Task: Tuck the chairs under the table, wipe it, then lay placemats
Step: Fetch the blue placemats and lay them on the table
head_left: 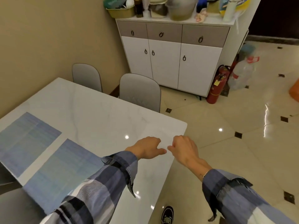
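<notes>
**Two placemats laid; both hands over the bare near corner of the table**

Nearest the camera, the left hand and the right hand hover side by side above the table, close to its right edge. Each is loosely curled with fingers folded under; whether either pinches anything cannot be told, and no mat or cloth shows between them. To the left lie two blue placemats: the near placemat and the far placemat, set apart by a strip of bare top. Beyond, the right chair and the left chair stand tucked against the far edge. Risk, as a judgement: the glossy surface may let a mat slide askew or overhang the edge.
</notes>
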Tool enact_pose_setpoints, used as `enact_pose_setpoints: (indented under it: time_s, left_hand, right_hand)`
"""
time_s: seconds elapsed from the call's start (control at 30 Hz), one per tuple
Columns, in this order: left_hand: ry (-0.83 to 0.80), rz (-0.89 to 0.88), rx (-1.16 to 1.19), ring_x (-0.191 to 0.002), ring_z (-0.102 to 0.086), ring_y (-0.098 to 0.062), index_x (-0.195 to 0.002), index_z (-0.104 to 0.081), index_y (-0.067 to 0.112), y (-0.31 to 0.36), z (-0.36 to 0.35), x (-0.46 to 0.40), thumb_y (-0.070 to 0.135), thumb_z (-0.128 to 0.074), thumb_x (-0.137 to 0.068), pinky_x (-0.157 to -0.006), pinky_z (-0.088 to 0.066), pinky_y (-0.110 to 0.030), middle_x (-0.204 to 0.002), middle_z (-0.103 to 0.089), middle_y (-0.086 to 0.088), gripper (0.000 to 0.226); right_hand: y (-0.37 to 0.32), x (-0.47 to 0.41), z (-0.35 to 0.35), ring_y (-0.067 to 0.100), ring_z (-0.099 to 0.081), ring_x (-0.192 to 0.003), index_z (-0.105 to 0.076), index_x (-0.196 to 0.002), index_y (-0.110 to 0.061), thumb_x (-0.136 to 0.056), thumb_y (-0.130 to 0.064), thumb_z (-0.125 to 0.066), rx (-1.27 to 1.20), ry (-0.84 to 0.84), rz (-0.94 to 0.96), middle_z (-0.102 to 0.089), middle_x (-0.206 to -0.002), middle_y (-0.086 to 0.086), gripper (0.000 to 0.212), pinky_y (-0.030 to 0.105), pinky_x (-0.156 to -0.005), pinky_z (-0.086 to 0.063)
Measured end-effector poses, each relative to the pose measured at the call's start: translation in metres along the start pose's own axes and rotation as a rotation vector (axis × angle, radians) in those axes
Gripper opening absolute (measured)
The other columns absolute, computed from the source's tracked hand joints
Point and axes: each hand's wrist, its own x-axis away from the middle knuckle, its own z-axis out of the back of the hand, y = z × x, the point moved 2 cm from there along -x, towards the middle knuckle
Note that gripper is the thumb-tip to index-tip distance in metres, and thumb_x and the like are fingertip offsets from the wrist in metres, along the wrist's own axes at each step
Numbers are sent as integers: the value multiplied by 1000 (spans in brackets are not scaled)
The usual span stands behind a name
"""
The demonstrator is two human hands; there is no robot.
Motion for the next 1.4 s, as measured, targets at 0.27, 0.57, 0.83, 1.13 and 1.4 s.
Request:
enact_pose_setpoints:
  time_s: [0.27, 0.57, 0.83, 1.13, 1.4]
  left_hand:
    - [103, 19, 22, -122, -54, -31, -138, -51, 11, 21, 91, -124, 55, -48, -98, -99, -46, -41, -139, -56, -10, 60]
    - [124, -2, 57, -98, -60, -32, -111, -61, 9, 52, 221, -256, 57, -50, -95, -86, -51, -45, -106, -64, -8, 52]
    - [212, 121, 140, -112, -60, -30, -128, -58, 7, 64, 319, -377, 56, -51, -95, -97, -49, -46, -127, -63, -12, 59]
    - [248, 326, 294, -122, -54, -28, -140, -51, 11, 54, 404, -437, 54, -51, -97, -102, -45, -41, -138, -56, -9, 61]
    - [271, 444, 302, -120, -56, -30, -137, -54, 8, -28, 492, -512, 53, -51, -98, -101, -46, -40, -135, -58, -11, 59]
  right_hand:
    - [48, -129, 64, 23, -60, -93, -61, -107, -11, -97, -29, -52, 36, 3, 67, -64, -109, 6, 22, 31, -70, -48]
    - [92, -288, 157, 26, -57, -107, -55, -120, -12, -95, -31, -55, 38, -1, 96, -58, -122, 8, 31, 36, -85, -50]
    - [127, -448, 215, 29, -55, -113, -52, -129, -12, -95, -33, -56, 50, -49, 235, -51, -128, 8, 40, 39, -90, -48]
    - [137, -598, 283, 24, -59, -89, -62, -94, -14, -92, -29, -55, 151, -172, 397, -63, -100, 4, 17, 37, -76, -52]
    - [68, -734, 287, 21, -64, -77, -68, -81, -15, -90, -31, -58, 143, -276, 507, -68, -83, 2, 21, 43, -74, -56]
